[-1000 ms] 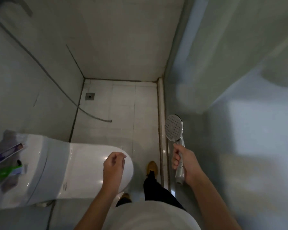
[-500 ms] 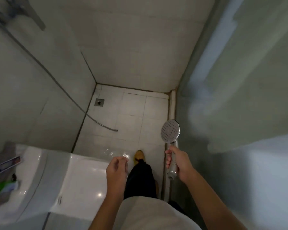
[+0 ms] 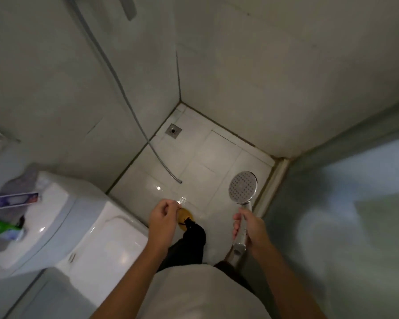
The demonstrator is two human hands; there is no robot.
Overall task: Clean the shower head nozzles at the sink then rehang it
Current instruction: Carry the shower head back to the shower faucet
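Nearest the camera, the right hand [image 3: 251, 229] gripped the handle of the shower head [image 3: 242, 186], fingers curled round it, with the nozzle face turned up toward the camera and raised above the floor tiles [image 3: 207, 155] beside the glass partition [image 3: 346, 203]. The left hand [image 3: 162, 216] hung loosely curled over the edge of the toilet lid [image 3: 106, 245] and held nothing. A yellow shoe [image 3: 184, 218] stood on the wet floor below it. Farther off, the loose hose [image 3: 161, 162] ended on the tiles near the drain [image 3: 173, 130] in the corner.
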